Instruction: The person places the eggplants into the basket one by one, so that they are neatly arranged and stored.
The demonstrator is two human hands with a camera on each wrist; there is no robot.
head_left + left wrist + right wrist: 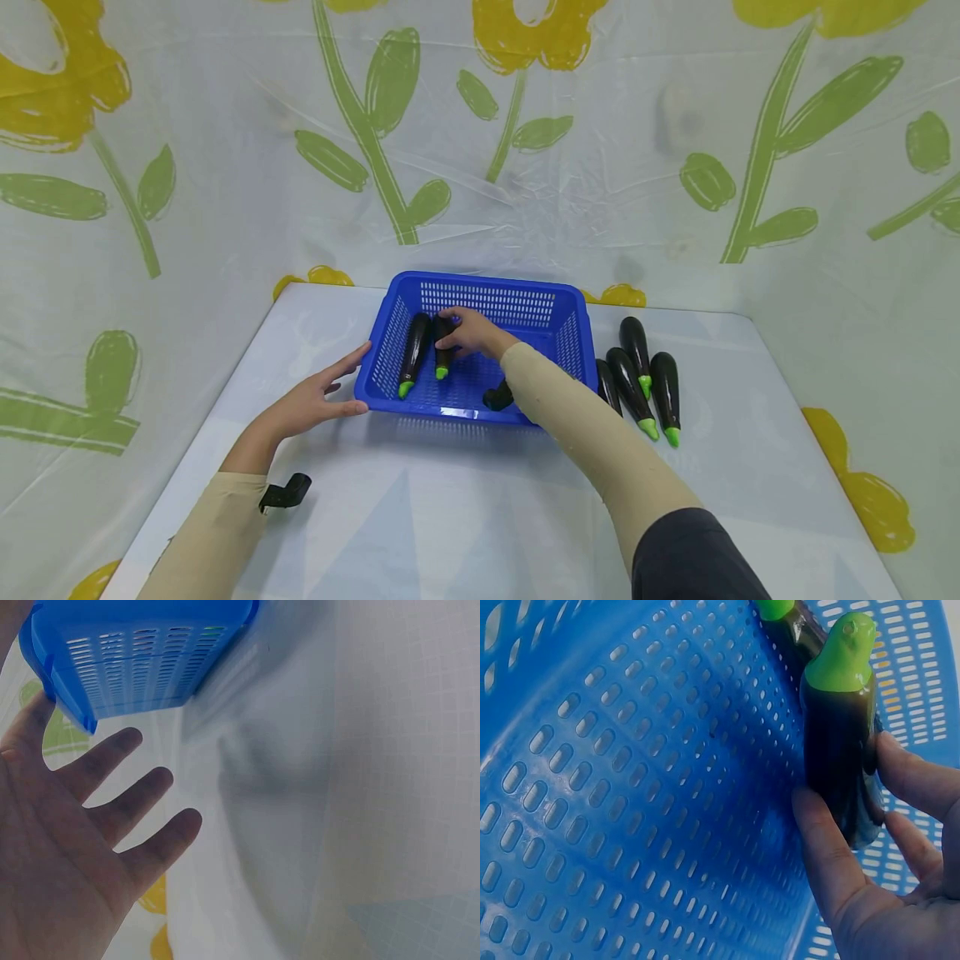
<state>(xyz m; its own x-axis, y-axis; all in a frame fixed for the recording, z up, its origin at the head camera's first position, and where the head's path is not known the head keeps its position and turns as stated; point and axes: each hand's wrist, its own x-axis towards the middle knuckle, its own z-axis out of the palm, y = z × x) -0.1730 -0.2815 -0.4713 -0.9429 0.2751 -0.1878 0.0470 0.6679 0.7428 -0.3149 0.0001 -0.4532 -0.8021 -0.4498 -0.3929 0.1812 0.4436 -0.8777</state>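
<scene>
A blue perforated plastic basket [420, 407] stands on the table. Inside its left part, my right hand [474, 332] pinches a dark eggplant with a green stem end [442, 360] between thumb and fingers. Seen from the right wrist, this eggplant [840, 742] points its green end up and away from the palm. A second eggplant [415, 350] lies just left of it, along the basket's left wall. My left hand [300, 407] is spread at the basket's left side, with fingertips right at the rim. In the left wrist view its fingers [150, 795] are straight and apart, holding nothing.
Right of the basket lie several more eggplants [666, 392] in a loose group, one partly hidden by the basket's corner. The white table [465, 517] meets a flower-printed sheet [615, 167] at the back and sides. A black wrist mount [287, 492] sticks out from the left sleeve.
</scene>
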